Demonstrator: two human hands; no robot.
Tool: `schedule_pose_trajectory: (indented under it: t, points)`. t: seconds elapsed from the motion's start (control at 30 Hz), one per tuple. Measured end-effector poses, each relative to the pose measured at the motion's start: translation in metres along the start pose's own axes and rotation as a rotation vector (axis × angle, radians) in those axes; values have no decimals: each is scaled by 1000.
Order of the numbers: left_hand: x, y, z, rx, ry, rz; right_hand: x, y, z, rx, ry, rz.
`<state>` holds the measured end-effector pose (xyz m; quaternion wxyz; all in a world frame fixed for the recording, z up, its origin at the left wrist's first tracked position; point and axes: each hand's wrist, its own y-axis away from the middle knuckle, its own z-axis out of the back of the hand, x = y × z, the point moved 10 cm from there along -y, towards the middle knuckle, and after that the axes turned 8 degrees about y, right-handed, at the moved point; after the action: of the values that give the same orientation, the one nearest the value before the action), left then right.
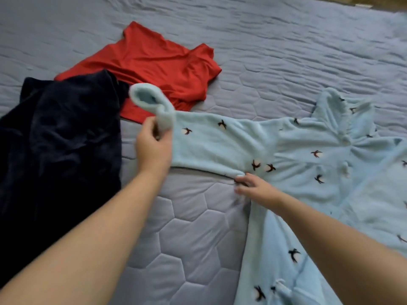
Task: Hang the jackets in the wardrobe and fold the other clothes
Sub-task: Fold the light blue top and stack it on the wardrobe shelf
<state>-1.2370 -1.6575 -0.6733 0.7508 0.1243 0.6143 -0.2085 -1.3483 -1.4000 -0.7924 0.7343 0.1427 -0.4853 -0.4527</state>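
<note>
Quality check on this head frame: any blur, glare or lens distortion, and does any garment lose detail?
Head view: light is soft and even, no glare or hard shadows; the left hand, on the light blue fleece garment, is slightly motion-smeared; the dark navy garment reads as near-textureless black. Also head view: the wide lens stretches the forearms and the quilted bed cover toward the bottom edge.

Bed point(198, 249) with grey-blue quilted cover, hexagon stitching, fills view; yellowish surface strip point(383, 1) at top right corner.
</note>
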Motion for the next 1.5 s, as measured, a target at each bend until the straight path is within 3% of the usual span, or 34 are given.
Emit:
schedule_pose_trajectory:
  t: [0.1,0.17,0.23,0.3,0.37,0.47,0.53,0.63,0.73,0.8,0.9,1.03,1.23,1.5]
  points:
    - [-40,82,-67,319,-28,-178,14,27,27,121,-787,-102]
    - [-57,141,-107,514,-51,-247,22,50,53,184,-1032,-25]
    - [-73,189,-137,635,-92,-291,8,76,73,97,-958,-41]
    - [-87,223,-157,684,-96,-304,-24,100,102,-144,-786,-135]
    - [-97,243,-165,628,-85,-262,-57,126,132,-300,-781,-191]
    - [-91,264,-164,484,-57,-78,-101,170,173,-318,-932,-162]
    - [-77,280,-168,450,-84,66,-154,208,193,-381,-1001,-237]
    - [-45,311,-173,439,-154,290,-247,265,194,-465,-810,-468]
    - [-14,341,-177,488,-209,509,-301,289,168,-321,-550,-677]
    - [-2,349,-173,513,-205,605,-307,287,172,-316,-342,-723]
    - [2,345,-150,423,-116,752,-265,265,190,-355,-21,-579]
    - [-7,345,-113,308,-1,886,-196,235,178,-204,191,-396]
    - [-27,324,-87,180,215,985,-125,201,165,-102,228,-300]
    - [-2,329,-101,80,509,1100,-87,121,185,-181,305,-238]
